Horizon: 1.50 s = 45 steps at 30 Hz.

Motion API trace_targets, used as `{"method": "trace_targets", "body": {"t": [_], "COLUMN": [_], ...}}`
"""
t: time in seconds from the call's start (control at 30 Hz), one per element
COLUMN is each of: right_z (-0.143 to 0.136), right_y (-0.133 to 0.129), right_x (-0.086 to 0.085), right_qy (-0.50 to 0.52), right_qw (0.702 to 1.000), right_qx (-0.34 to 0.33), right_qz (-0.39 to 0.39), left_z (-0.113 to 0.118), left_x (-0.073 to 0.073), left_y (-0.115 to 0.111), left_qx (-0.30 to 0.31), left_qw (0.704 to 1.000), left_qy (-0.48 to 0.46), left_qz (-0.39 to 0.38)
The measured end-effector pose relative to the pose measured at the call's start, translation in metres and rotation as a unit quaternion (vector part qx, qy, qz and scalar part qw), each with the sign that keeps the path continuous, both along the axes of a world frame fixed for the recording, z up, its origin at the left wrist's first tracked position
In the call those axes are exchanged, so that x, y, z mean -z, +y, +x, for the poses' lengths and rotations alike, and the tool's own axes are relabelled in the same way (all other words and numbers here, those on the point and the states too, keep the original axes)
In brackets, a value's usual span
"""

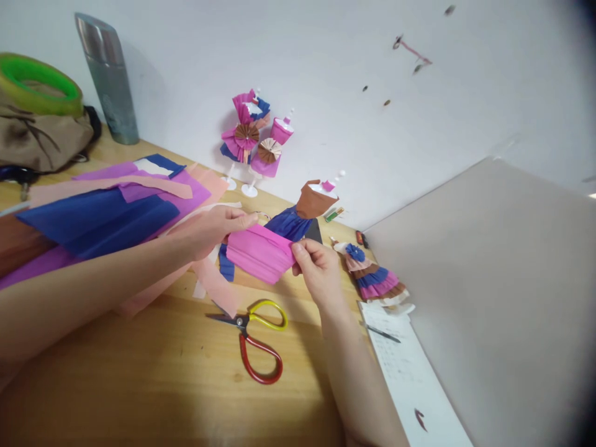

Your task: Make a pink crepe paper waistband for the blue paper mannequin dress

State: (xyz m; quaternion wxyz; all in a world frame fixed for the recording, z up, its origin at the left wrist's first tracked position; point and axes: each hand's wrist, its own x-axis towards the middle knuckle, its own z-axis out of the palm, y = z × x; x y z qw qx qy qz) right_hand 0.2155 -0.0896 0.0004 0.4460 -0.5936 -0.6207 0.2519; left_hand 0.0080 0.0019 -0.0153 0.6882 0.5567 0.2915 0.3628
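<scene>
A pleated piece of pink crepe paper [261, 253] is stretched between both hands above the wooden table. My left hand [222, 226] pinches its upper left corner, and my right hand [316, 266] pinches its right edge. Just behind the paper stands a small dress form with a brown top [316, 200] and a gathered blue skirt [289, 223]. Scissors [242, 321] with one yellow and one red handle lie spread apart on the table below. A peach paper strip [216, 285] reaches close to their blades.
Crepe sheets [102, 217] are piled at left, near a bottle [109, 81] and a tape roll [41, 84] on a brown bag [37, 136]. Two dressed forms [251, 136] stand by the wall. At right are another paper dress [377, 276] and a written sheet [405, 372] with a pen [383, 333].
</scene>
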Motion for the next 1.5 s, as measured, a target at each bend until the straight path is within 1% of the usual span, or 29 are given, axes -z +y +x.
{"method": "trace_targets", "body": {"t": [0.07,0.13,0.3,0.47,0.6,0.73,0.87,1.03,1.17,1.23,1.33,1.4,1.5], "right_z": [0.0,0.0003,0.0019,0.0005,-0.0018,-0.0031,-0.004,-0.0057,-0.0075,-0.0074,-0.0051,-0.0029,-0.0009], "right_y": [-0.0004,-0.0004,0.001,-0.0004,-0.0013,-0.0001,-0.0008,-0.0039,-0.0038,-0.0025,0.0,0.0014,0.0026], "right_x": [-0.0005,-0.0004,0.0007,-0.0007,-0.0017,-0.0013,-0.0012,-0.0004,0.0012,0.0018,0.0018,0.0018,0.0027], "right_qy": [0.001,0.001,0.019,0.042,0.061,0.09,0.108,0.094,0.035,0.033,0.072,0.105,0.148], "right_qw": [1.0,1.0,0.999,0.997,0.995,0.992,0.991,0.992,0.998,0.999,0.997,0.993,0.986], "right_qx": [-0.005,-0.008,-0.018,-0.031,-0.051,-0.042,-0.05,-0.081,-0.041,-0.021,-0.006,-0.004,-0.015], "right_qz": [-0.007,-0.016,-0.037,-0.051,-0.061,-0.074,-0.064,-0.035,-0.017,-0.019,-0.04,-0.053,-0.071], "left_z": [-0.0006,-0.0003,0.0004,-0.0008,-0.001,-0.0008,-0.0017,-0.0021,-0.0006,0.0,-0.0003,-0.0014,-0.0034], "left_x": [-0.0007,-0.0022,-0.0047,-0.0037,-0.0036,-0.0045,-0.0067,-0.0061,-0.0055,-0.0067,-0.0092,-0.0099,-0.0084], "left_y": [0.0004,0.0003,-0.0006,-0.0032,-0.0061,-0.0075,-0.0088,-0.0081,-0.007,-0.0072,-0.0071,-0.0055,-0.0008], "left_qx": [-0.015,-0.033,-0.007,-0.023,-0.02,-0.028,-0.027,-0.026,-0.032,-0.028,0.01,0.032,0.034], "left_qw": [0.999,0.999,1.0,0.999,0.999,0.999,0.999,0.996,0.993,0.992,0.993,0.995,0.998], "left_qy": [0.028,0.027,-0.002,0.006,0.015,0.011,0.015,0.004,-0.015,-0.013,-0.026,-0.025,-0.003], "left_qz": [0.02,0.018,-0.023,-0.026,-0.031,-0.036,-0.044,-0.086,-0.112,-0.118,-0.117,-0.093,-0.051]}}
